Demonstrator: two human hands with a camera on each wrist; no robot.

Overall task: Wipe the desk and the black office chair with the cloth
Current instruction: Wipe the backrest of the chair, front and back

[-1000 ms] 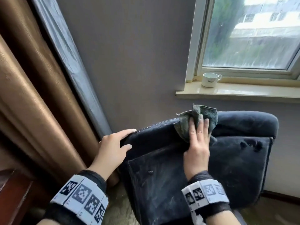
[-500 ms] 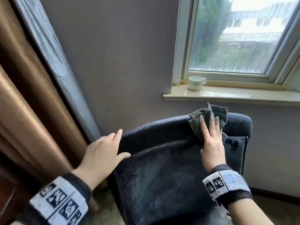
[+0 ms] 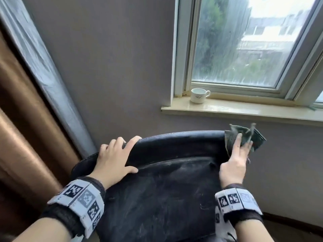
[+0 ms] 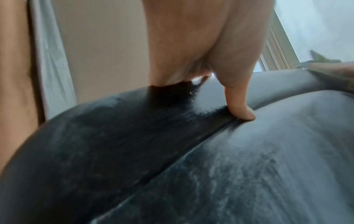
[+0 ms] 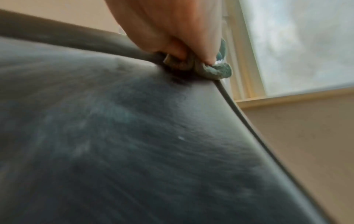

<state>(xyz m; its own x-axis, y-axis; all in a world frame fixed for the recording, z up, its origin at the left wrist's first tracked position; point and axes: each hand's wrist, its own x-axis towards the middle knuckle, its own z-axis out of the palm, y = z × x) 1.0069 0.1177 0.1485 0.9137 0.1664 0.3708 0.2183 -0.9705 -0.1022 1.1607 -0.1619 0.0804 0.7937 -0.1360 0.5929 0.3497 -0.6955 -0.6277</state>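
The black office chair (image 3: pixel 174 189) fills the lower middle of the head view, its dusty backrest facing me. My left hand (image 3: pixel 125 154) grips the backrest's top left corner, fingers over the top edge and thumb (image 4: pixel 241 109) pressed into the front seam. My right hand (image 3: pixel 241 145) is at the top right corner and holds the crumpled grey-green cloth (image 3: pixel 257 138), which sticks out past the chair's end. In the right wrist view the fingers pinch the cloth (image 5: pixel 216 71) against the chair's edge (image 5: pixel 134 136). The desk is out of sight.
A white cup (image 3: pixel 199 96) stands on the windowsill (image 3: pixel 244 109) just above and behind the chair. A brown curtain (image 3: pixel 26 137) with a grey lining hangs at the left. A grey wall is close behind the backrest.
My right hand has slid the cloth rightward along the top of the backrest to its right corner. My left hand has closed further over the top left edge.
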